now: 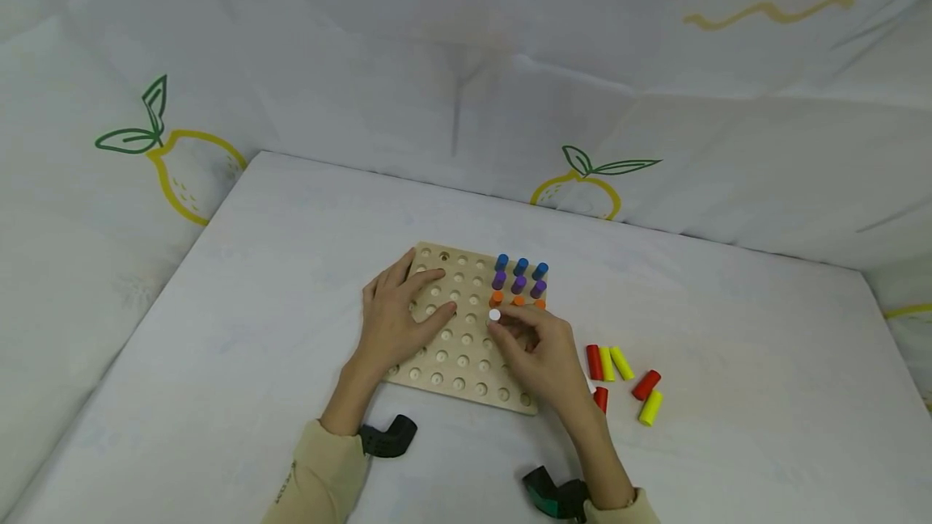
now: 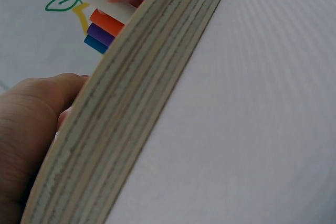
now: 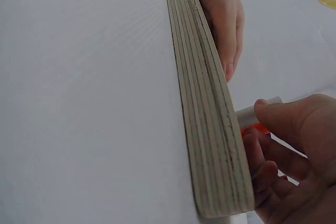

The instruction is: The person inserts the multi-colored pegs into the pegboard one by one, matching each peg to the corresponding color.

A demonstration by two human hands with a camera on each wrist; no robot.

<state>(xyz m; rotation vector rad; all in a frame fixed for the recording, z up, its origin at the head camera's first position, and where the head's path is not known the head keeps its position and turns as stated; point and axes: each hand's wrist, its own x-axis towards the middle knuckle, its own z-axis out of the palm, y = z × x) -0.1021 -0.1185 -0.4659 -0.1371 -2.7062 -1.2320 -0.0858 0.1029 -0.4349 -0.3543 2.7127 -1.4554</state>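
A pale wooden pegboard [image 1: 460,396] with rows of round holes lies on the table. My left hand [image 1: 393,315] rests on its left side, fingers and thumb spread. Over the board's right half, my right hand [image 1: 542,354] pinches a white peg [image 1: 494,314] between thumb and fingers. The peg stands in line with the orange pegs [image 3: 262,128]; whether its lower end sits in a hole cannot be seen clearly. Behind it stand rows of blue pegs [image 1: 521,266], purple pegs [image 1: 519,285] and orange pegs [image 1: 497,297] at the far right corner.
To the board's right lie loose red pegs [image 1: 646,385] and yellow pegs [image 1: 651,408], some partly behind the right forearm. A white cloth [image 1: 764,395] covers the table, with a lemon-printed backdrop [image 1: 408,87] behind. Dark wrist devices [image 1: 389,437] sit by both wrists.
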